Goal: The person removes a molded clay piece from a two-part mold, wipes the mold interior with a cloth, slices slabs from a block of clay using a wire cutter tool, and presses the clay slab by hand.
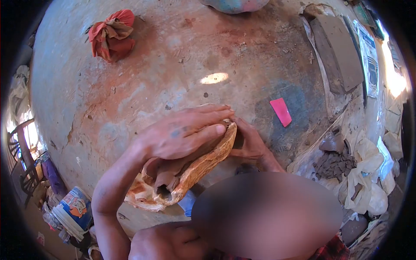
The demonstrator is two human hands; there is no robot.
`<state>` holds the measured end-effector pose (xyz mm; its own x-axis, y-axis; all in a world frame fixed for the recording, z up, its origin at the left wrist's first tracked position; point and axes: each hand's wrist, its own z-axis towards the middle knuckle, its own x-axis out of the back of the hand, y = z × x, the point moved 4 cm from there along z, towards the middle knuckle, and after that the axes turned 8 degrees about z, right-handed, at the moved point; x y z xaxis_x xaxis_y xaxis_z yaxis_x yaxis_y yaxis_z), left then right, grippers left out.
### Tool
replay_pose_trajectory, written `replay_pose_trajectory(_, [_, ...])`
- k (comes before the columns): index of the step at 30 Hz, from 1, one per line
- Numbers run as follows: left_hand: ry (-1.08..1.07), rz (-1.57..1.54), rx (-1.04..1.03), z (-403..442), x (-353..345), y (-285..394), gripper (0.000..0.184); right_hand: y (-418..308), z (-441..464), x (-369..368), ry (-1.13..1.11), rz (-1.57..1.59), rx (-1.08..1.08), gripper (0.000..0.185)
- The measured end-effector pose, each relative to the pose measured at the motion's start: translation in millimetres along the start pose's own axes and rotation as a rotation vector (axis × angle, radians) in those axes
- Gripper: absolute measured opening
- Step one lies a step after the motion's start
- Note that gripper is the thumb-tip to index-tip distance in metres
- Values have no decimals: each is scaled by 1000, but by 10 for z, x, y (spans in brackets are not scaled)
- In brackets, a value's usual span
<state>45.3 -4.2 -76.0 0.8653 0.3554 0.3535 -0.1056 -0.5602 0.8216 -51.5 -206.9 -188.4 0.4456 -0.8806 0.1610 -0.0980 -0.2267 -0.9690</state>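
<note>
Between my hands is a plaster-like mold half (212, 162) with an orange-stained, rough rim, tilted over the floor near my legs. Brown wet clay (167, 175) lines it, forming a tube with a dark round hole at the near end. My left hand (186, 132) lies across the clay from above, fingers together and curved over it, thumb along the rim. On the far right side, my right hand (251, 141) grips the mold's upper end; most of its fingers are hidden behind it. A second orange-stained plaster piece or edge (141, 195) shows below.
A pink flat piece (281, 112) lies on the floor (173, 56). Farther off are a red cloth bundle (115, 37) and a rounded coloured object (236, 5). Boards (340, 52), a clay lump (336, 162) and plastic bags (364, 173) line the right. A bucket (73, 212) stands left.
</note>
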Motion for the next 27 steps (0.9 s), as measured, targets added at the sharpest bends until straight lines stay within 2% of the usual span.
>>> replay_pose_trajectory(2, [-124, 104, -42, 155, -125, -46, 53, 86, -19, -64, 25, 8, -14, 106])
replay_pose_trajectory(6, [-195, 98, -79, 234, -274, -113, 51, 129, 12, -119, 83, 57, -22, 96])
replay_pose_trajectory(14, [-92, 138, -88, 216, -223, -70, 45, 187, 10, -133, 98, 24, 37, 93])
replay_pose_trajectory(27, [-164, 123, -39, 231, -228, -86, 46, 138, -83, -143, 141, -13, 68, 91])
